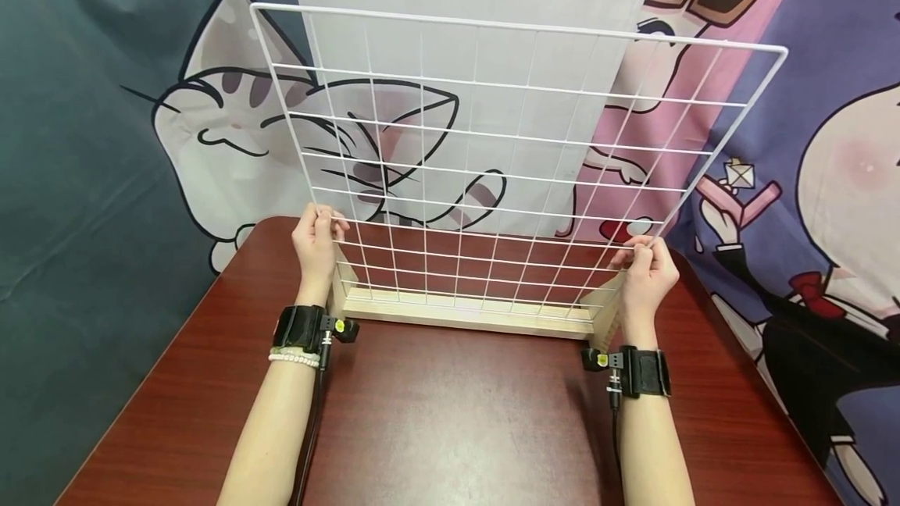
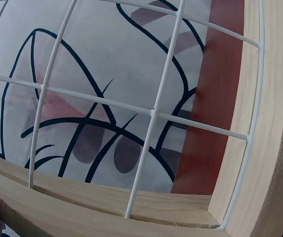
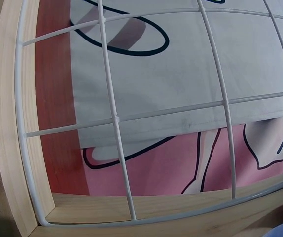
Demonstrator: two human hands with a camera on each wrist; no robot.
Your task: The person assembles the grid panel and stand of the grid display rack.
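A white wire grid panel (image 1: pixel 450 20) stands upright, leaning back, with its lower part within a pale wooden frame (image 1: pixel 464 320). My left hand (image 1: pixel 316 244) grips the panel's left edge around the top of the frame's left side. Opposite it, my right hand (image 1: pixel 648 272) holds the right edge at a similar height, fingers curled. In the left wrist view, a lower corner of the grid (image 2: pixel 154 112) lies at the inner corner of the wooden frame (image 2: pixel 274 113). The right wrist view shows the other lower grid corner (image 3: pixel 116 118) against the frame (image 3: pixel 8 123).
The frame stands on a reddish-brown table (image 1: pixel 450 412), towards its far edge. Behind hangs a printed cartoon curtain (image 1: pixel 232 123). Each wrist wears a black strap (image 1: pixel 298 328) with a small camera, and cables run back along the forearms.
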